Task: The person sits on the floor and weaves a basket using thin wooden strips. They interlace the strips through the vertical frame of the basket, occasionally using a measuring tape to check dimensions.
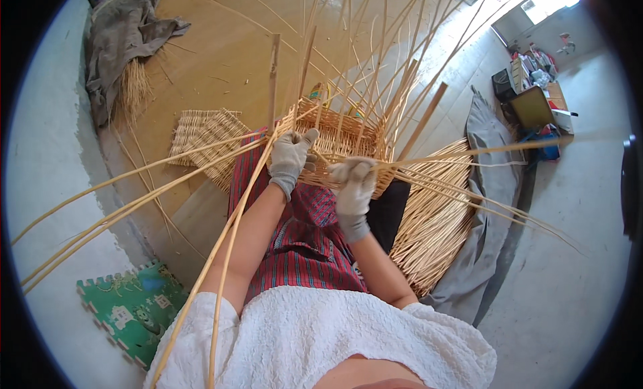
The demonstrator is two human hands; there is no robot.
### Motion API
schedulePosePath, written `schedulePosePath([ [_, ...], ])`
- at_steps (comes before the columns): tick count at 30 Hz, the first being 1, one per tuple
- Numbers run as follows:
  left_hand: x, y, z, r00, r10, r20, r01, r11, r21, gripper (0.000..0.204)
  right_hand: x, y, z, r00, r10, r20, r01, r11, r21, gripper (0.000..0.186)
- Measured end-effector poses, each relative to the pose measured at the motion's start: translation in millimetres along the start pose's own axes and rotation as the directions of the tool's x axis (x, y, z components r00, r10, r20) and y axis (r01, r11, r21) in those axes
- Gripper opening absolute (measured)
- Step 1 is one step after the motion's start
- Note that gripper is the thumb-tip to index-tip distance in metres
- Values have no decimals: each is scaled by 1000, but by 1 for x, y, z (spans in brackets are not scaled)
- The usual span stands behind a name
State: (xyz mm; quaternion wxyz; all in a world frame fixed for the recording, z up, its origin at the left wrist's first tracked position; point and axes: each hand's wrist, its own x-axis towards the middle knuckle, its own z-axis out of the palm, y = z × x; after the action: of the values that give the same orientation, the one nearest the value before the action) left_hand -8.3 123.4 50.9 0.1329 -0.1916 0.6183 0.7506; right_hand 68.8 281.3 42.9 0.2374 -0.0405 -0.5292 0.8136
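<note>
A half-woven pale wicker basket (338,131), with long rods bristling upward and wide flat stakes (418,124) among them, sits over my lap on red striped cloth (295,255). My left hand (289,158), in a pale knit glove with grey cuff, grips the basket's near left side, its fingers curled. Long loose reeds (187,175) run past it toward the lower left. My right hand (355,188), gloved alike and slightly blurred, is closed on a strand (482,150) at the near right side of the basket, which stretches out to the right.
Flat woven mats (201,138) lie left of my knees, a bundle of reeds (432,221) at right on grey cloth (492,148). Draped sacking with straw (120,41) is upper left, a green foam mat (130,302) lower left, assorted clutter (536,108) by the right wall.
</note>
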Motion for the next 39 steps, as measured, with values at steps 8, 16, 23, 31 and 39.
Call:
schedulePosePath([
  [8,11,-4,22,820,199,537,-457,792,404,32,8,-65,-45,967,90,-240,-126,982,-139,18],
  [16,-24,21,50,915,-39,402,-224,779,585,41,121,-84,63,890,-121,440,445,10,-896,42],
  [23,-20,24,43,904,-55,424,-90,945,315,31,27,-76,-73,988,-113,-108,70,936,-344,31],
  [31,-1,37,67,907,345,241,-417,669,615,64,10,-121,-44,993,102,-53,-114,942,-315,18],
  [39,-43,10,116,830,-59,554,-254,844,472,22,39,-143,-102,955,-34,-296,-84,922,-377,19],
])
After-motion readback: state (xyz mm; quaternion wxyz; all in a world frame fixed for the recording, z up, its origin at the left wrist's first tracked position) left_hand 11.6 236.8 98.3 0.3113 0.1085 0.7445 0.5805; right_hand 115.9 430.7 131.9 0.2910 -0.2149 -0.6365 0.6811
